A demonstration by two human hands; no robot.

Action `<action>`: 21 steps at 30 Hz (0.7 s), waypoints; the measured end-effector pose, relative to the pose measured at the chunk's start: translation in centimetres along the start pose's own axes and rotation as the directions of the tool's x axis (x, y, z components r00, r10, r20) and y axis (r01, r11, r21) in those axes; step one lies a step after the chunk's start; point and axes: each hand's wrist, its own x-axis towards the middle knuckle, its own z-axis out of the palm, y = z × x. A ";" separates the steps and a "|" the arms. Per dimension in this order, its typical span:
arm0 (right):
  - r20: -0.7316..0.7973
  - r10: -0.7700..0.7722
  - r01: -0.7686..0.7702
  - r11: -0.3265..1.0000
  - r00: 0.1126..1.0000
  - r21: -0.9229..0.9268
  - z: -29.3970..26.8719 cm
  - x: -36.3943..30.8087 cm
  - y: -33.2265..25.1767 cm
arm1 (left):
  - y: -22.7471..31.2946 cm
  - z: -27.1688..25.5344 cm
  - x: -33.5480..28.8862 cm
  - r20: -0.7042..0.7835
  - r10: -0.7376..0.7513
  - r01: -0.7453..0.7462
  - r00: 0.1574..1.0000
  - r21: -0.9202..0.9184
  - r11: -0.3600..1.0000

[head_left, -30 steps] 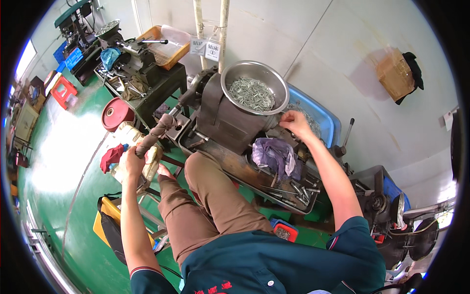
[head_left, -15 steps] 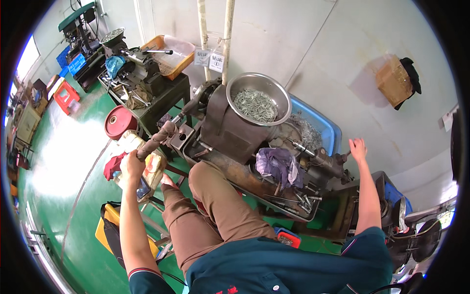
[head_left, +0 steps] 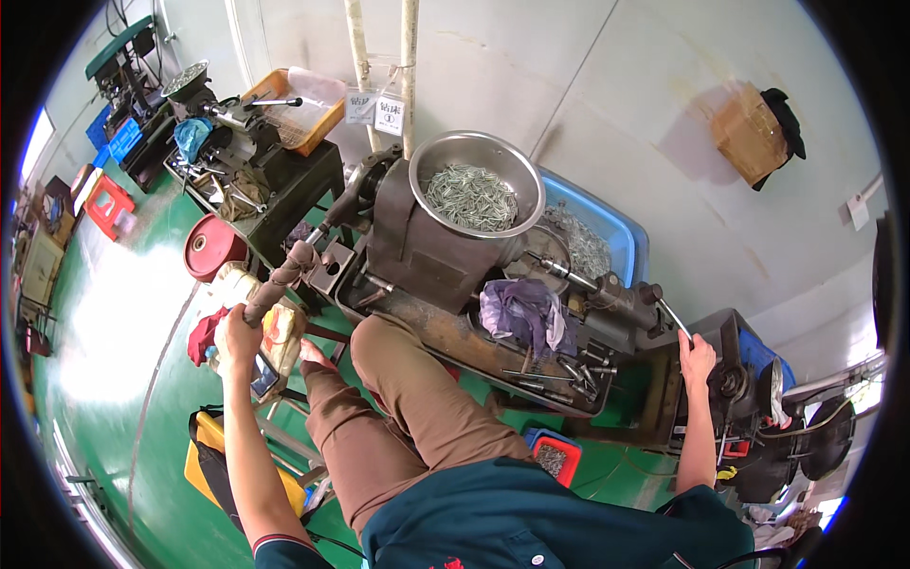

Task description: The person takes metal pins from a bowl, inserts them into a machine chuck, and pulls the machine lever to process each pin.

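My left hand point(head_left: 237, 339) is closed around the end of a long lever handle wrapped in brown tape point(head_left: 282, 281), which slants up to the bench machine point(head_left: 412, 242). My right hand point(head_left: 697, 358) has its fingers wrapped on a thin metal lever point(head_left: 674, 317) at the machine's right end. Between the hands, a steel bowl point(head_left: 521, 174) full of small metal pins point(head_left: 471, 197) sits on top of the machine. A purple rag point(head_left: 523, 311) is bunched in front of the spindle point(head_left: 566, 272). What the spindle holds is too small to tell.
Behind the machine is a blue tub point(head_left: 633, 248) with metal shavings. Hand tools point(head_left: 580, 376) lie in the tray near my knee. A red-and-blue bin point(head_left: 566, 457) stands on the floor. A second machine point(head_left: 237, 142) and an orange basket point(head_left: 327, 128) are at the far left.
My right hand has come down toward me, and the thin lever now points down to the right with it. My left hand stays on the taped handle. The whole view has shifted slightly.
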 end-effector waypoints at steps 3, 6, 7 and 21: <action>0.016 0.024 -0.024 0.999 1.000 -0.039 0.1 -0.2 0.0 | -0.2 0.1 0.0 0.003 0.010 -0.010 1.000 0.000 1.000; 0.001 0.027 -0.027 0.998 1.000 -0.051 -0.2 -0.4 -0.6 | 0.0 -0.1 -0.1 0.011 0.004 -0.004 1.000 0.008 1.000; 0.002 0.028 -0.028 0.998 1.000 -0.052 -0.3 -0.5 -0.7 | -0.1 -0.1 -0.1 0.012 0.006 -0.006 1.000 0.009 1.000; 0.046 0.113 -0.110 0.991 0.993 -0.076 -0.5 -0.8 -1.1 | -0.2 0.6 -0.1 -0.043 0.056 -0.057 0.998 -0.026 0.998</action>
